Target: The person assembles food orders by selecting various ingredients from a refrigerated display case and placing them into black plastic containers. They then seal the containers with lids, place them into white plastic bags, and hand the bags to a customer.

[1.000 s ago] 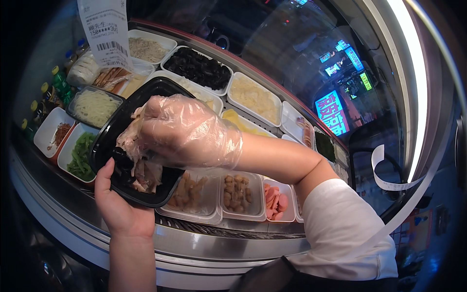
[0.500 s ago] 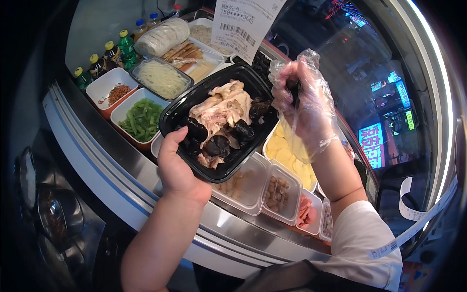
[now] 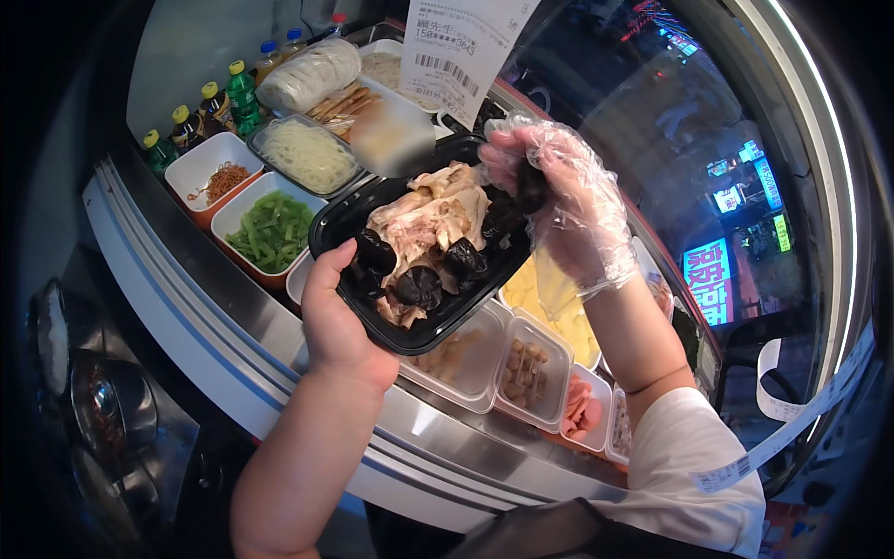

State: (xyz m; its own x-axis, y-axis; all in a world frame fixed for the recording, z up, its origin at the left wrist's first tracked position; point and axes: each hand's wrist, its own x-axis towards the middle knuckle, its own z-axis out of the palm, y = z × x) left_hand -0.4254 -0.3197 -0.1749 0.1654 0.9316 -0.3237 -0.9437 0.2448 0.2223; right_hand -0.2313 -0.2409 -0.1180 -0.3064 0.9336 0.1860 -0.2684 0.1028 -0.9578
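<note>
A: Head view. The left hand point(image 3: 337, 326) is gripping the black tray point(image 3: 328, 228) by its near rim, thumb inside, holding it tilted over the counter's tubs point(image 3: 470, 359).

B: And the right hand point(image 3: 559, 200)?

A: Gloved, fingers closing on a dark mushroom piece point(image 3: 531, 186) at the tray's far edge. Pale meat point(image 3: 433, 219) and more dark pieces are lying inside. Green peppers point(image 3: 272, 231) are sitting just left.

Green-capped bottles point(image 3: 216, 107) stand behind white tubs of green vegetable strips point(image 3: 272, 231) and pale noodles point(image 3: 307, 155), under a hanging receipt point(image 3: 461, 51)
</note>
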